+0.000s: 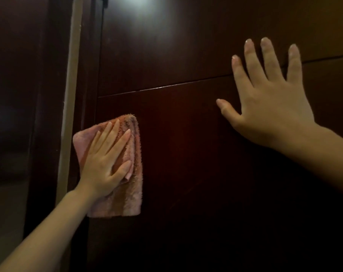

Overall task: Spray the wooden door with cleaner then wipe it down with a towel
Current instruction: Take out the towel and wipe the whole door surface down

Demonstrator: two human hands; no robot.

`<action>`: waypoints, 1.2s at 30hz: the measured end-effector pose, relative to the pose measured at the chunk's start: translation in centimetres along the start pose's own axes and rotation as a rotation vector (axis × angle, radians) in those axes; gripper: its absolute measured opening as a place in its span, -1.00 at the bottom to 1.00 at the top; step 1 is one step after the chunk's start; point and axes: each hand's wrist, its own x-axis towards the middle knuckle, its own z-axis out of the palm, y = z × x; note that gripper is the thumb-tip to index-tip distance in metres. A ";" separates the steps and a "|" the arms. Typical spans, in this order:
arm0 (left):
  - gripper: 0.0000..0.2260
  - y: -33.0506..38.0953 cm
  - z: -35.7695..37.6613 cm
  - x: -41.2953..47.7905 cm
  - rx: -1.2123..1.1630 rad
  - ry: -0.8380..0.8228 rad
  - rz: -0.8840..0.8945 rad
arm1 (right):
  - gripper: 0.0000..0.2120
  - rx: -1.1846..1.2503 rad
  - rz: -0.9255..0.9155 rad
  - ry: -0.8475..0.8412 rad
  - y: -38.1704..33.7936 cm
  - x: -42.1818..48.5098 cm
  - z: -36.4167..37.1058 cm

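L side: pale jamb strip [68, 114]. L hand [105, 165], fingers straight and slightly spread, presses the folded pink towel [131, 193] flat on the wooden door [186, 154] near its L edge. R hand [271, 107] splayed, flat on door across panel groove [166, 86].

Risk: towel pressed, not gripped, so the loose lower half may slip or bunch.

Surface: dark glossy wood, lamp glare [147, 8] at top. Room dim; any spray film possibly there, can't tell.

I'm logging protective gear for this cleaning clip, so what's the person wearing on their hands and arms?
Nothing visible: the left hand and right hand are bare, without gloves, rings or a watch, and the left forearm and right forearm show no sleeve.
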 end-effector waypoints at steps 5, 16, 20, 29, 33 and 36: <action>-0.50 -0.4 0.2 -0.1 0.005 0.011 -0.023 | -0.24 0.004 -0.002 0.007 -0.1 -0.1 0.1; -0.48 3.0 1.5 -3.0 -0.010 0.093 -0.211 | -0.23 -0.008 -0.001 -0.010 -0.2 0.0 -0.1; -0.51 2.3 0.7 -1.4 -0.006 0.027 -0.146 | -0.23 -0.016 0.001 -0.040 -0.2 0.1 -0.3; -0.50 1.7 0.4 3.9 -0.051 0.115 -0.091 | -0.24 -0.045 0.082 -0.122 -0.6 -0.2 -0.9; -0.51 2.1 0.8 1.8 -0.041 0.120 -0.029 | -0.27 -0.014 0.173 -0.141 -2.2 -0.8 -1.1; -0.50 2.8 0.9 1.0 -0.038 0.104 -0.030 | -0.26 0.013 0.251 -0.159 -4.0 -1.0 -0.8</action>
